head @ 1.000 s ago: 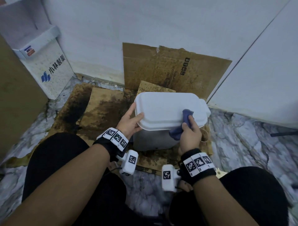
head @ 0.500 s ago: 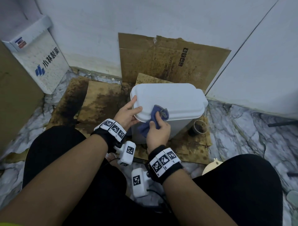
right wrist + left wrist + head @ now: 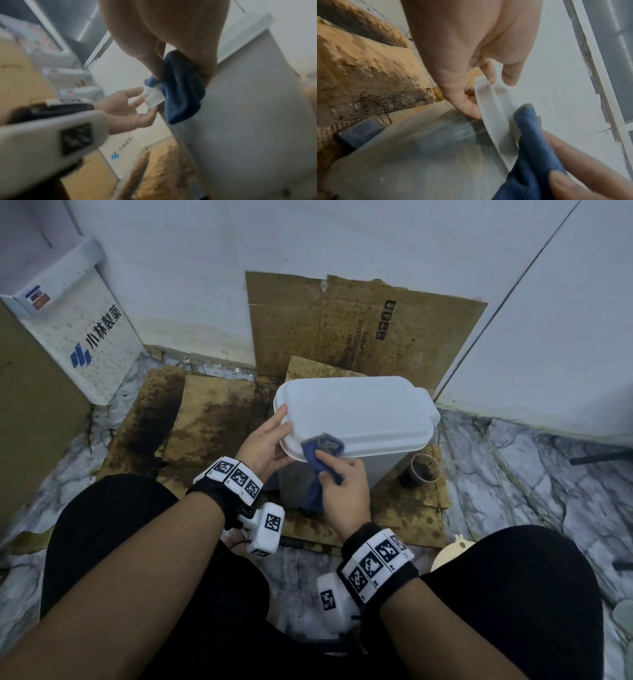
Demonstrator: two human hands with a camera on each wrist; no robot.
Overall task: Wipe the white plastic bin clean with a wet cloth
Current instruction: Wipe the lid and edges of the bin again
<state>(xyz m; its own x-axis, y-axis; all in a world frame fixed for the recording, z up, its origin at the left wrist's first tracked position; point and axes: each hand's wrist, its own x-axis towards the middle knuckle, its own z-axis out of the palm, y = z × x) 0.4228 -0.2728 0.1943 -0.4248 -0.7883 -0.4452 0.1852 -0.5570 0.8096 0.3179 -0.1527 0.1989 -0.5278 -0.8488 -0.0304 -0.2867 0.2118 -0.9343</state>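
Observation:
A white plastic bin (image 3: 356, 409) with its lid down stands on stained cardboard in a corner. My left hand (image 3: 284, 436) grips the lid's left end, thumb on top and fingers under the rim (image 3: 494, 121). At the lid's front rim, near that left corner, my right hand (image 3: 329, 463) holds a blue cloth (image 3: 325, 445) and presses it against the rim. The cloth's loose end hangs down the bin's front wall (image 3: 240, 108). In the right wrist view the cloth (image 3: 181, 92) is bunched between thumb and fingers.
Stained cardboard (image 3: 212, 419) covers the marble floor, and another sheet (image 3: 342, 330) leans on the wall behind. A white box with a blue logo (image 3: 85, 337) stands at the left. A small brown cup (image 3: 423, 470) sits just right of the bin. My knees flank the bin.
My right hand has slid the cloth leftward along the lid's front rim, from the right end to near the left corner. The left hand kept its hold.

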